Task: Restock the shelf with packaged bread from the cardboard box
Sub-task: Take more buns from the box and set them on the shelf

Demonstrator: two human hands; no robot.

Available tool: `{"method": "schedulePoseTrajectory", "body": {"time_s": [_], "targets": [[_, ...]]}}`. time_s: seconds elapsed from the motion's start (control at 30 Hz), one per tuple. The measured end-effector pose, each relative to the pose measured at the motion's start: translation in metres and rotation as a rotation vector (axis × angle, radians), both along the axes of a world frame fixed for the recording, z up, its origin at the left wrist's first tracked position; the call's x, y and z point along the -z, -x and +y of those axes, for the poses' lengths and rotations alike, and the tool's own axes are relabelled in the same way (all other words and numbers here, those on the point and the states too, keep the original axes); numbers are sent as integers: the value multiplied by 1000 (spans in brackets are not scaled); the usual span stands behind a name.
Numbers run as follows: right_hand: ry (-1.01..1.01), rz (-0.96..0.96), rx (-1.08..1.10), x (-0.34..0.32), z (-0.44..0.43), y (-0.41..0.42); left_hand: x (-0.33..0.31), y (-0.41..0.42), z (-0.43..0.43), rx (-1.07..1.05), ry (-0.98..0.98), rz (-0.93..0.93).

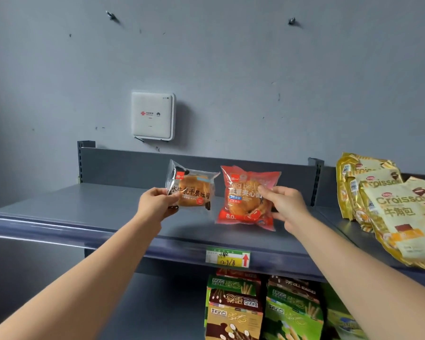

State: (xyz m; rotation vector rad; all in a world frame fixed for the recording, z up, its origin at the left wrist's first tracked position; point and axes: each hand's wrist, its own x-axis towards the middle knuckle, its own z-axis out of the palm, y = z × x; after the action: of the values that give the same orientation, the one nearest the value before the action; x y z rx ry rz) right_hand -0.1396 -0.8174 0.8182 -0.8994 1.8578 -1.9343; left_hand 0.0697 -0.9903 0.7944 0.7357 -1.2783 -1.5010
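Note:
My left hand (157, 202) grips the left edge of a clear bread packet with black lettering (194, 190), held upright above the grey shelf (59, 204). My right hand (285, 204) holds the right side of a red bread packet (243, 200), upright with its lower edge close to the shelf surface; whether it touches I cannot tell. The two packets stand side by side, a small gap between them. The cardboard box is out of view.
Several gold croissant bags (398, 212) stand on the neighbouring shelf at the right. A price label (227, 258) hangs on the shelf's front rail. Green snack boxes (263, 307) fill the shelf below. A white wall unit (153, 115) is mounted above.

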Motion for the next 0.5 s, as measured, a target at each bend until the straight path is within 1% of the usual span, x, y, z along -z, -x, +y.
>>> {"method": "schedulePoseTrajectory", "body": {"time_s": [0.33,0.5], "targets": [[-68,-31,-48,8,-30,41,6,70,-62,-16,-128,-39],[-84,-41,-57,5,-38,47,8,95,-88,18,-158,-115]]}}
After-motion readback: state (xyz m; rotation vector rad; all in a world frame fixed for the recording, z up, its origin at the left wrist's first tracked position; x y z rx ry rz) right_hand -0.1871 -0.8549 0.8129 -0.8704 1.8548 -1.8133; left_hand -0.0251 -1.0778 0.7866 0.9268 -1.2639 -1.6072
